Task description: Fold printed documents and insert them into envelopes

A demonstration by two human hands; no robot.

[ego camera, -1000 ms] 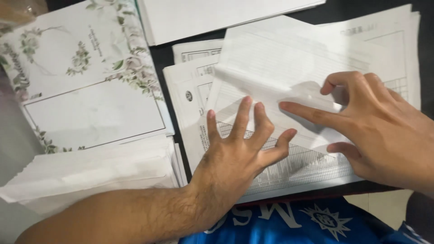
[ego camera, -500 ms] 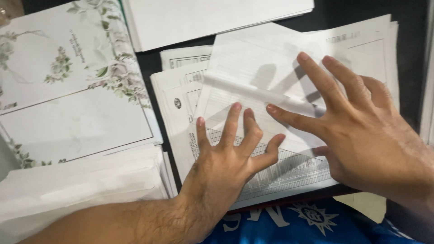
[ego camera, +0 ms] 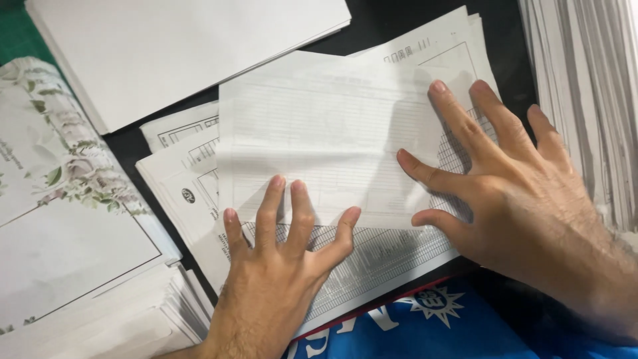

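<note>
Head cam, L to R: floral cards [ego camera: 60,199] far left; left hand [ego camera: 282,266] flat, fingers spread, on folded sheet [ego camera: 319,139] mid-table; right hand [ego camera: 512,199] splayed, pressing its right side. Fold looks made, creasing unfinished.

We see no boxes, bags or screens. One small round black and white label [ego camera: 189,195] sits printed on a white paper form [ego camera: 174,174] near the middle of the tabletop [ego camera: 372,30], toward its left side.
</note>
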